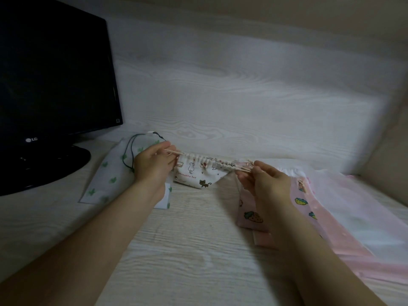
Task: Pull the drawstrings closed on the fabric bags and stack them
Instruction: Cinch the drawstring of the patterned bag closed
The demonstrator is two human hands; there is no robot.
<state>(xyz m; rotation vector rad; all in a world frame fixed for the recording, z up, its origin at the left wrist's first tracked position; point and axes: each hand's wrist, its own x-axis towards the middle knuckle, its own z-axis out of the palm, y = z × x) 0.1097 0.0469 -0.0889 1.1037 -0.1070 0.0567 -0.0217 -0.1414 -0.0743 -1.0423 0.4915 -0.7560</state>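
Head view: two hands, left hand (152, 166) and right hand (265, 184), pinch drawstrings (174, 152) of one cat-print bag (194, 175).

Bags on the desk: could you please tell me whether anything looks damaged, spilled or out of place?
Nothing stands out. The left hand and right hand pinch the cords of the cat-print bag, its top gathered; the leaf-print bag and strawberry bag lie flat, untorn.
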